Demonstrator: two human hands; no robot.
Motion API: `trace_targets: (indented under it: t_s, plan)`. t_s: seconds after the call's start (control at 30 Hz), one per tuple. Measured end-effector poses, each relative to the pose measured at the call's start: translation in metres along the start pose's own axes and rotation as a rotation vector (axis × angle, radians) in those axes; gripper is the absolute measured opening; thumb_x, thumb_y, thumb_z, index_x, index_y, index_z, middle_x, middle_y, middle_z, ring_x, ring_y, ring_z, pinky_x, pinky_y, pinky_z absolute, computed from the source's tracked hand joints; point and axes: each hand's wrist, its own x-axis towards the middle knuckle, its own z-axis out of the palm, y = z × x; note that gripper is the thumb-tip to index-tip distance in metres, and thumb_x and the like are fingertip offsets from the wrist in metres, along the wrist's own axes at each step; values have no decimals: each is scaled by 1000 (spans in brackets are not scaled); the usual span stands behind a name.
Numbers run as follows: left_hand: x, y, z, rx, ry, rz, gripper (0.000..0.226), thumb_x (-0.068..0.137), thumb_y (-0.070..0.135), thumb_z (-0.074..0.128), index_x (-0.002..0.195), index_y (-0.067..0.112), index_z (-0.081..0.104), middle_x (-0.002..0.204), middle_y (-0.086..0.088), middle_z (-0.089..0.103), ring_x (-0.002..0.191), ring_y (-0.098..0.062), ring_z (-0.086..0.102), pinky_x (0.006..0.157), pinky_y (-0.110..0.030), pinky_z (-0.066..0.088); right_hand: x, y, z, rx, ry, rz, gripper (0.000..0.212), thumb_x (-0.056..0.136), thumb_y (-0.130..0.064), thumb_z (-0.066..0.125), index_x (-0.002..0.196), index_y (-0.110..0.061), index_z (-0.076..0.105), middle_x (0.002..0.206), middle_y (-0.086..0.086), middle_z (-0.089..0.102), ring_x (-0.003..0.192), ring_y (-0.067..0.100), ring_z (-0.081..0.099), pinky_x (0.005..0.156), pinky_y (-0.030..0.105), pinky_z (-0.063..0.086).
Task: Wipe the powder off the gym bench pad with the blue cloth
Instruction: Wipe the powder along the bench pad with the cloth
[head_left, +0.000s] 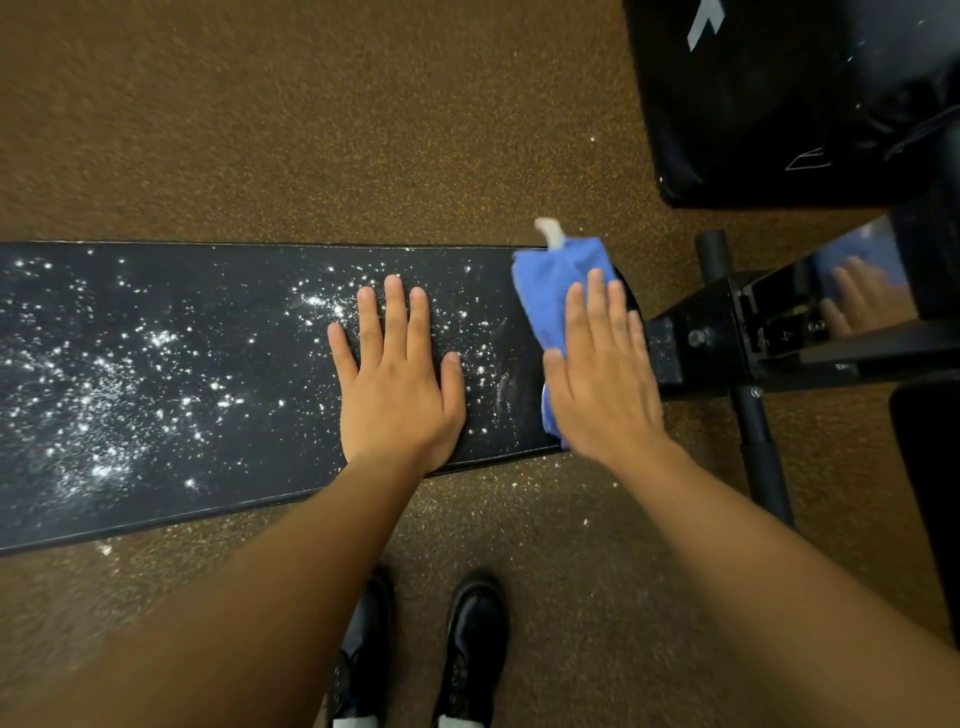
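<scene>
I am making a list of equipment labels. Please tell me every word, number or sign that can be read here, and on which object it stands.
"4": on the black metal frame of the bench, beside the pad's end.
Another digit above it: too blurred to read.
Grey marks on the black padded block: only shapes, no readable letters.

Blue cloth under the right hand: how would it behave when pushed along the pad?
The blue cloth looks soft and floppy: it bunches ahead of the right hand. It would probably fold unless pressed flat. It likely slides easily on the smooth bench pad.
</scene>
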Motion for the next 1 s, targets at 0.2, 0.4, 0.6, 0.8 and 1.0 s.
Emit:
trace_targets:
  t_s: [0.2, 0.4, 0.6, 0.8, 1.0]
  plan:
    - [1, 1, 1, 1, 7, 0, 67, 99, 48, 17, 157, 16, 5, 165, -5, -6, 150, -24, -13, 120, -52, -7, 32, -49, 1, 17, 57, 9, 64, 101, -35, 21, 154, -5, 0, 162, 15, -8, 150, 29, -10, 121, 46, -2]
    - [0, 0, 2, -8, 6, 6, 67, 99, 47, 19, 157, 15, 6, 165, -6, -4, 151, -25, -11, 120, -53, -6, -7, -22, 9, -22, 20, -131, 64, 99, -37, 16, 154, -5, 2, 163, 14, -4, 150, 27, -9, 122, 45, 1]
    - [0, 0, 1, -4, 1, 5, 66, 100, 46, 19, 157, 16, 3, 165, -5, -8, 150, -24, -14, 120, -53, -7, 36, -35, -1, 38, 65, 101, 65, 100, -32, 25, 154, -2, 3, 163, 16, -5, 150, 30, -8, 122, 46, 0]
    - [1, 1, 1, -15, 3, 7, 67, 99, 47, 18, 156, 15, 4, 165, -5, -6, 150, -24, -13, 120, -53, -6, -19, -17, 7, -25, 0, -190, 66, 96, -37, 13, 153, -5, 1, 162, 16, -3, 150, 29, -7, 122, 46, 3]
    - [0, 1, 1, -11, 6, 2, 66, 101, 46, 19, 156, 15, 3, 165, -5, -7, 150, -24, -14, 120, -53, -7, 35, -14, -4, 19, 63, 91, 67, 99, -32, 27, 153, 1, 5, 162, 20, -3, 150, 33, -5, 122, 46, 3]
